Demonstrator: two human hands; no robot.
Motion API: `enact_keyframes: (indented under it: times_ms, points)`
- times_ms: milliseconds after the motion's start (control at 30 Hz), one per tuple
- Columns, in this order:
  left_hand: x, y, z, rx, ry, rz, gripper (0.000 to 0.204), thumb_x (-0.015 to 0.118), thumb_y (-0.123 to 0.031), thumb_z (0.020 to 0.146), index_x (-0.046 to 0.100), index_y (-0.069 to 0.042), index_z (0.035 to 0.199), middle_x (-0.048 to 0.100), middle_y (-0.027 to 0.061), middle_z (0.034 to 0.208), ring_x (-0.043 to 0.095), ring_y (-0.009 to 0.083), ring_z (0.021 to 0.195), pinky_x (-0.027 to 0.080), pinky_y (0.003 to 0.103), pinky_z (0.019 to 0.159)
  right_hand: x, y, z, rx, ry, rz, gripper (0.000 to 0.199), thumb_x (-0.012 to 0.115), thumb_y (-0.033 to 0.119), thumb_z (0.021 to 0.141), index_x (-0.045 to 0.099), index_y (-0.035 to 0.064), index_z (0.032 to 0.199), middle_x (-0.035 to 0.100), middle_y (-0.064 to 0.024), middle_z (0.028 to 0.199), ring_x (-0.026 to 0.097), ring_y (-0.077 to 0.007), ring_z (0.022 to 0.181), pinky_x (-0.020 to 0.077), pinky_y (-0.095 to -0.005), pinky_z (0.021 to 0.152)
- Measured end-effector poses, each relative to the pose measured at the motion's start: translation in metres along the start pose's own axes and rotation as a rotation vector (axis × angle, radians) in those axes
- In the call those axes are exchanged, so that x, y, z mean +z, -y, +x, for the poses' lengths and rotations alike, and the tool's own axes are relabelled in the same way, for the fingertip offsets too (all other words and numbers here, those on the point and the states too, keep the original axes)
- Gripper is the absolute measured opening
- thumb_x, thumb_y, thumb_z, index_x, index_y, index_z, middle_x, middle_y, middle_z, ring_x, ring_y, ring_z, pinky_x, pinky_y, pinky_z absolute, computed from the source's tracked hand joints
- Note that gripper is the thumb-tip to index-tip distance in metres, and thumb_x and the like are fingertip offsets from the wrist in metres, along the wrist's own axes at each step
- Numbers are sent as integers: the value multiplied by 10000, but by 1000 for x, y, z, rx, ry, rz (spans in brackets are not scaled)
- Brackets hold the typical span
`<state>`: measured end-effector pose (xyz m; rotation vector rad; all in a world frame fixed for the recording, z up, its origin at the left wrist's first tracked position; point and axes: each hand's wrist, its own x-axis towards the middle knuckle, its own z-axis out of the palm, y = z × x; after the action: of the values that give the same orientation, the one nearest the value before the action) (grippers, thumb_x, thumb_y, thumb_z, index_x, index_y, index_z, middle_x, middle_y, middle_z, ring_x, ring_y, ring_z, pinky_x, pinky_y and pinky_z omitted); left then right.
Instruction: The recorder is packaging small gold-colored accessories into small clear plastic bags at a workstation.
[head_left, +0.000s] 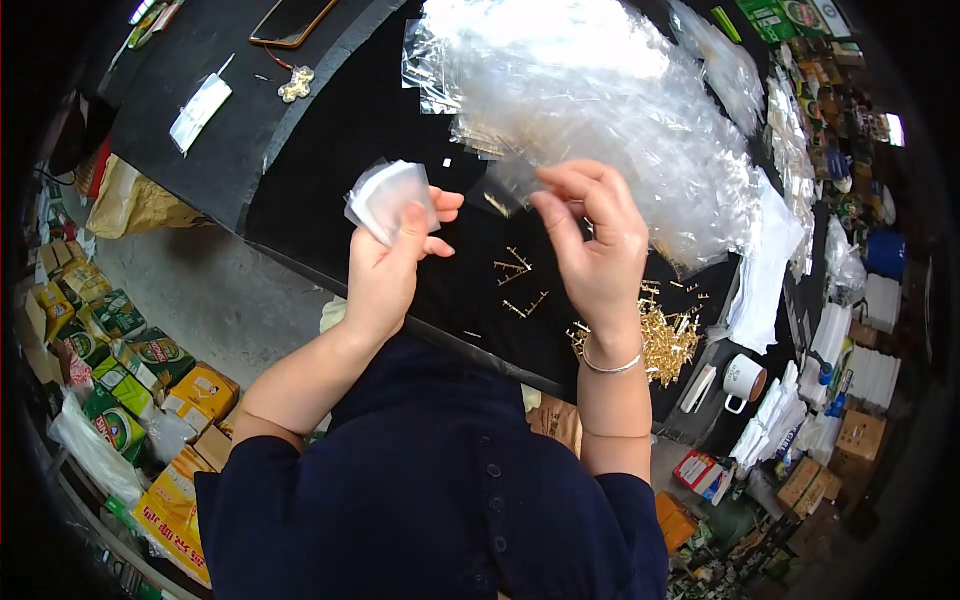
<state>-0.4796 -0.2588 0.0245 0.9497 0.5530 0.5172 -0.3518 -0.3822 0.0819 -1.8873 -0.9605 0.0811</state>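
From the head camera, the left hand [385, 262] gripped a small stack of clear plastic bags [388, 198]. The right hand [598, 250] pinched one clear bag [515, 180]. Many little gold metal pins [668, 340] waited loose on the black table [340, 150], unbagged.

Bright overhead light glares off plastic bags [600, 90]; fisheye rim perhaps slightly blurred.
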Motion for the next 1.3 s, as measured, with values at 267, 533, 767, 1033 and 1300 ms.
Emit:
enact_keyframes:
  times_ms: [267,533,767,1033,1300]
  points:
    - [-9,3,-4,-165,172,96,168,655,-132,918,607,-6,1018,649,77,884,614,114,766,478,212,606,7,-18,-31,94,389,-404,251,679,-40,801,646,29,1041,606,-33,795,619,-131,692,509,-256,596]
    - [-3,4,-10,-216,189,9,173,727,-72,849,622,-11,971,642,63,842,599,108,703,467,216,549,1,5,-18,183,151,103,150,653,-72,796,663,-7,931,633,-43,833,608,-95,690,491,-216,604]
    - [1,5,-12,-252,223,-51,234,752,-69,825,648,20,1014,676,73,919,625,105,726,488,207,546,-3,18,-14,88,211,166,107,668,-65,804,676,-31,906,651,-64,846,615,-111,702,495,-220,617]
    - [5,3,-10,-41,134,61,207,647,-148,929,607,3,1065,654,86,972,624,115,779,482,217,589,-12,3,-9,-185,98,-131,149,708,-14,807,681,-7,953,652,-84,893,636,-164,714,501,-238,610]
    - [-12,3,-6,-204,172,49,163,626,-127,935,605,-6,1043,659,101,929,621,128,813,488,233,624,6,-1,-27,-10,127,-264,230,715,-25,771,664,28,989,615,-79,900,601,-148,642,494,-270,576]
